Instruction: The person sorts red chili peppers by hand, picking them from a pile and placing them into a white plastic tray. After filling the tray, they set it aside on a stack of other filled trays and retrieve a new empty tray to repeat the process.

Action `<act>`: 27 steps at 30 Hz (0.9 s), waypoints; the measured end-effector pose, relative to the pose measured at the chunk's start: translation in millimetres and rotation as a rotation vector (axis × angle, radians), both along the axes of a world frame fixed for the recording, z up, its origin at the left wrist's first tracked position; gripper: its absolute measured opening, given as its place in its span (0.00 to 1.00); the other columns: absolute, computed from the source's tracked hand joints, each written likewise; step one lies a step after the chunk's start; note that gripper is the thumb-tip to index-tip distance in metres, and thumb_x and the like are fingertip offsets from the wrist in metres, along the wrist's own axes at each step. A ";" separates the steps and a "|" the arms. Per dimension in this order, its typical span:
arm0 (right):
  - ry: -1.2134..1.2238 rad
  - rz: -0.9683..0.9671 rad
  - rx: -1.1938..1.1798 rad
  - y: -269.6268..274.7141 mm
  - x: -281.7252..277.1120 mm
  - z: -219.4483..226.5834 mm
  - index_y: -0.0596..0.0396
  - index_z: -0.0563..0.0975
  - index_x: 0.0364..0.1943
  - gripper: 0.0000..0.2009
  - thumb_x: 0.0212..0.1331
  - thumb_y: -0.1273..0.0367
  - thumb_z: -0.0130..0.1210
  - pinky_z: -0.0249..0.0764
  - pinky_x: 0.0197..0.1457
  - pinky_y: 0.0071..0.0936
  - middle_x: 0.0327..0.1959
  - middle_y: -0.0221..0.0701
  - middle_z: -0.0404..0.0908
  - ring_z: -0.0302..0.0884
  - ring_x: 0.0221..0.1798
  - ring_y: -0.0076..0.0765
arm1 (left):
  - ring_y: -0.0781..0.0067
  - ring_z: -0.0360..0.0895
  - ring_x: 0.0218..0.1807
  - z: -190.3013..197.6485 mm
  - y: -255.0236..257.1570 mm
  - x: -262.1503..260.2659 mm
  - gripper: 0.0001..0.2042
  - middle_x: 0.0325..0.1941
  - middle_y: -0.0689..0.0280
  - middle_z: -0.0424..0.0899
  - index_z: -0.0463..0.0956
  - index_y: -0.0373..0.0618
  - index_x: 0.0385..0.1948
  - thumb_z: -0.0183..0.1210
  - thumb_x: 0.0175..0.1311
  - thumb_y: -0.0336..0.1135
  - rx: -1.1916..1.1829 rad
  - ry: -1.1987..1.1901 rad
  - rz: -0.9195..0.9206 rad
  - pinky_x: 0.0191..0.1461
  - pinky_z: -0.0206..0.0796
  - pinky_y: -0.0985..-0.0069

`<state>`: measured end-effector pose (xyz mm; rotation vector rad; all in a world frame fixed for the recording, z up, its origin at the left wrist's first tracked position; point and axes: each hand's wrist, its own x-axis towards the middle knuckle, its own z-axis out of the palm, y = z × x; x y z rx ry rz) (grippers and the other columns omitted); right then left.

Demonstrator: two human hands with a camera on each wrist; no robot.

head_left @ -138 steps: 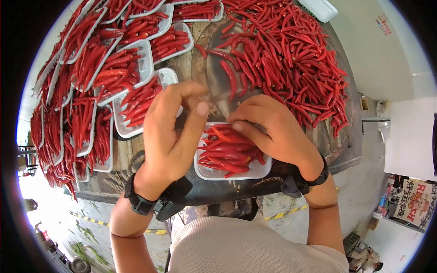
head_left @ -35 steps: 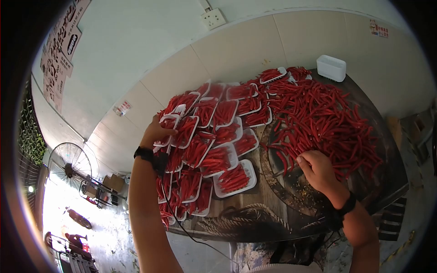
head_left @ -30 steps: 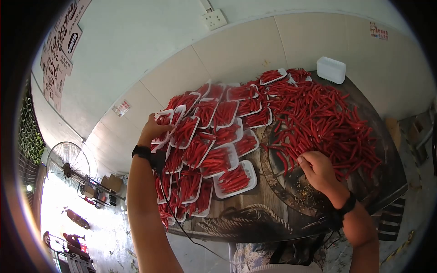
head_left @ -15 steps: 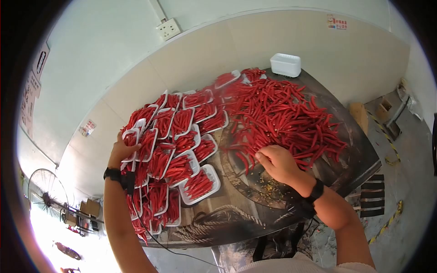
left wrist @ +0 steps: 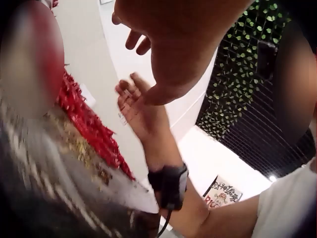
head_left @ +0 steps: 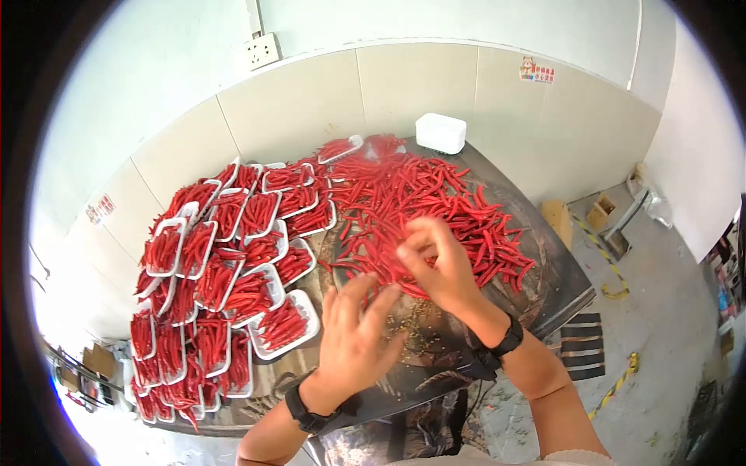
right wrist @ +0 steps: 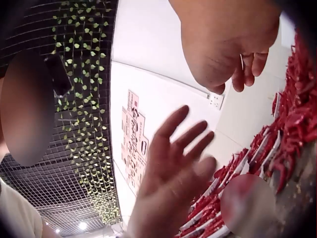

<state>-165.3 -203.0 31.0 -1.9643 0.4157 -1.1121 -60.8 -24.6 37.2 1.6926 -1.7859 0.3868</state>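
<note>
My left hand is raised over the table front with its fingers spread, holding nothing. Beside it, my right hand is over the near edge of a loose heap of red chili peppers. Its fingers are loosely bent with no chili visible in them. Both wrist views show the two hands facing each other with a gap between. Left of the hands, a white foam tray filled with chilies is the closest of many. Another filled tray lies on top of the stack at the far left.
Overlapping white trays of chilies cover the table's left side. A stack of white foam trays stands at the back against the tiled wall. Small yellow seeds are scattered on the wooden table near the hands.
My left hand has left the tray at the far left and come back beside the right hand. The right hand has lifted slightly off the heap's edge. The head view has turned right.
</note>
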 end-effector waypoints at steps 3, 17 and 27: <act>0.016 -0.102 -0.115 -32.0 -17.4 13.9 0.58 0.71 0.56 0.19 0.66 0.66 0.63 0.78 0.46 0.32 0.39 0.32 0.84 0.83 0.43 0.30 | 0.42 0.69 0.65 -11.7 -7.1 0.1 0.38 0.65 0.46 0.67 0.68 0.46 0.67 0.74 0.50 0.34 0.070 0.153 -0.024 0.68 0.64 0.56; 0.485 -0.466 -0.132 -284.0 20.4 16.2 0.57 0.83 0.43 0.14 0.62 0.61 0.62 0.77 0.53 0.38 0.42 0.40 0.88 0.85 0.48 0.43 | 0.79 0.78 0.31 -75.6 -19.8 36.8 0.07 0.28 0.68 0.79 0.77 0.39 0.47 0.59 0.72 0.27 0.083 0.953 -0.023 0.36 0.70 0.77; 0.650 -0.630 -0.489 -373.9 92.2 12.2 0.53 0.84 0.45 0.11 0.61 0.66 0.62 0.78 0.54 0.42 0.46 0.41 0.87 0.84 0.49 0.49 | 0.56 0.82 0.28 -65.5 -23.1 37.3 0.08 0.29 0.58 0.83 0.80 0.42 0.41 0.64 0.61 0.26 0.070 0.759 -0.062 0.32 0.73 0.64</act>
